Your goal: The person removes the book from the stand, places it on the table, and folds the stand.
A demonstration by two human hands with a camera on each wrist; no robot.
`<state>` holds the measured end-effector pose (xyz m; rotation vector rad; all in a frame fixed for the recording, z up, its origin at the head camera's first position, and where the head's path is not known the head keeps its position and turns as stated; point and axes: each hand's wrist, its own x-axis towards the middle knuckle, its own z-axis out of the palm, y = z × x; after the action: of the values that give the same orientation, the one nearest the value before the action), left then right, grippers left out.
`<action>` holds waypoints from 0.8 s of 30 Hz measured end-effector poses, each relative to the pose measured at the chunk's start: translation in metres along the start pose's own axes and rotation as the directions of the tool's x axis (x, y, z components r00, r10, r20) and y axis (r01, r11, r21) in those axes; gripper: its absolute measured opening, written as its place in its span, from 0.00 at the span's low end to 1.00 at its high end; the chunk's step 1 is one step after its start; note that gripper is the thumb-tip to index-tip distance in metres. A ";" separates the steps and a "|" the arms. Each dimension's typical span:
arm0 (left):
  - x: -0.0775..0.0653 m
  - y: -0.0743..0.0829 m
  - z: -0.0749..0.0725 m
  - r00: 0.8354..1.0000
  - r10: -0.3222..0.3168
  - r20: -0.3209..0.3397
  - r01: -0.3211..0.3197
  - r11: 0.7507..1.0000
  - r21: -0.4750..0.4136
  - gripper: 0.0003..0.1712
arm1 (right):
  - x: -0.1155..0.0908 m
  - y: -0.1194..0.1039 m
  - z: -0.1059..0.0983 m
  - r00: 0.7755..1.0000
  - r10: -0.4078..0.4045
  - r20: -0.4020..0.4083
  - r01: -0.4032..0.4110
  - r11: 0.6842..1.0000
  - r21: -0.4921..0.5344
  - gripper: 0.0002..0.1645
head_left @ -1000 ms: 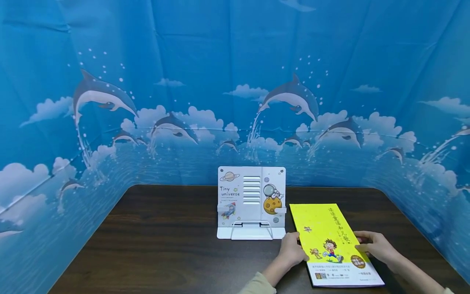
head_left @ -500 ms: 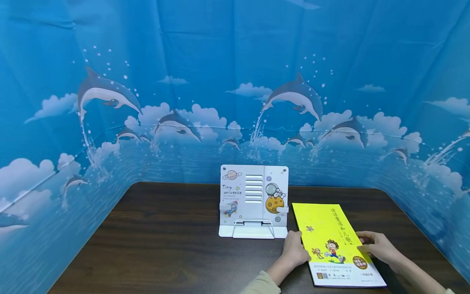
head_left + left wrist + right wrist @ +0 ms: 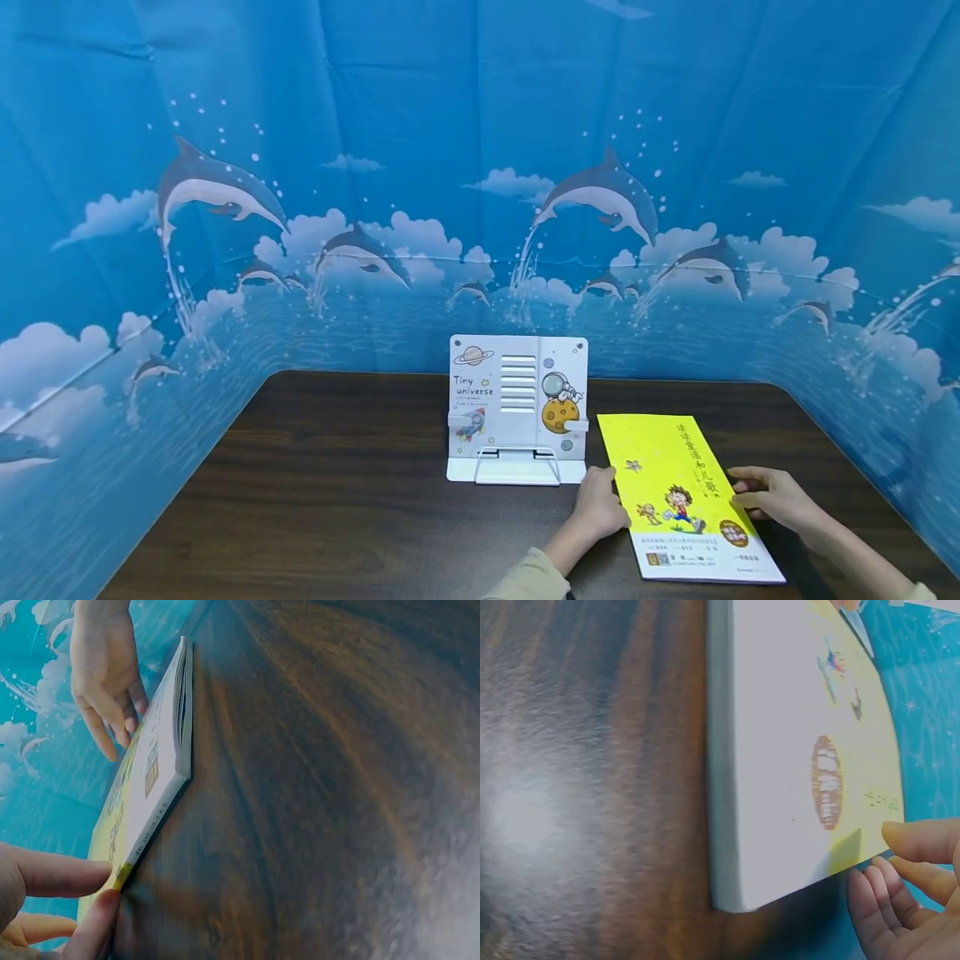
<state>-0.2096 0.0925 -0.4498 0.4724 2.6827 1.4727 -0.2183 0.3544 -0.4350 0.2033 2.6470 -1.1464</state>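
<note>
A yellow paperback book (image 3: 652, 450) lies on the dark wooden table, its cover up and its white lower band towards me. My left hand (image 3: 599, 505) holds its left edge. In the left wrist view, fingertips (image 3: 97, 876) pinch the spine (image 3: 150, 829) near the tabletop, and the pages part slightly at the near end. At the opposite edge is my right hand (image 3: 776, 500). Its thumb (image 3: 911, 838) reaches over the cover's edge in the right wrist view, with the other fingers curled just beneath and beside that edge.
A white metal book stand (image 3: 517, 400) printed with space drawings stands upright just left of the book, with a wire support at its base. Behind the wooden table (image 3: 315, 500) hangs a blue dolphin-patterned curtain (image 3: 420, 167), which also wraps both sides.
The whole head view shifted slightly between the first two frames. Since then the book's near edge has moved a little away from me, both hands staying at its sides. The stand has stayed put.
</note>
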 end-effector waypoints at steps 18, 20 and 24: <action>0.007 0.006 -0.048 0.996 0.037 0.083 -0.027 0.992 -0.126 0.29 | 0.002 -0.041 -0.008 0.975 -0.216 -0.045 0.216 0.976 -0.002 0.33; 0.008 0.006 -0.060 0.996 0.057 0.070 -0.047 0.989 -0.141 0.28 | 0.003 -0.049 -0.008 0.968 -0.246 -0.050 0.246 0.969 -0.003 0.32; 0.010 -0.003 -0.090 0.993 0.108 0.037 -0.101 0.981 -0.165 0.27 | 0.007 -0.067 -0.006 0.949 -0.312 -0.040 0.312 0.950 0.009 0.31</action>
<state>-0.2365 0.0210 -0.4018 0.6357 2.5117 1.6700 -0.2410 0.3136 -0.3866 -0.2026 2.7741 -1.2653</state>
